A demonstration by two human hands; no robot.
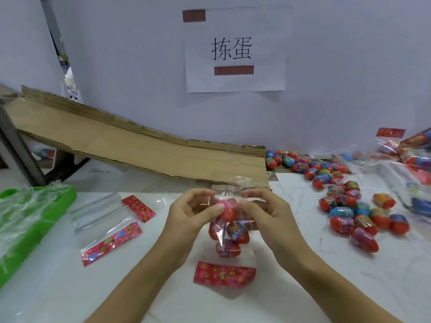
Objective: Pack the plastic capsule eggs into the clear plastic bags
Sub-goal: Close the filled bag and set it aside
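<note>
Hanging between the two hands, a clear plastic bag [224, 231] holds several capsule eggs [233, 231], mostly red, with printed wrappers. The eggs sit in the middle part of the bag, just below the hands, and the red flowered header strip [224, 275] at the bag's far end lies on the white bench [279, 287], nearer to the person. The left hand [193, 213] is curled, its thumb and fingertips pinching the film at the left side of the bag's upper part; a pink egg top shows just beside the thumb. The right hand [263, 206] is curled in the same way and pinches the film at the right side. The open edge of the bag stands up above both hands, a little crumpled.

To the left of the hands, two empty bags [109, 220] lie flat on the bench, each with the same red flowered strip at one end. Further left is a green tray [63, 201] with crumpled clear film on it. To the right, well apart from the held bag, a loose group of eggs [354, 213] in red, blue, pink and orange is spread over the bench, reaching back to the wall. At the far right edge some filled bags [412, 152] lie in a heap, blurred. Behind the hands, a long cardboard sheet [140, 145] slopes down from the left toward the bench. On the wall above it hangs a white paper sign [235, 50] with two printed characters.
</note>
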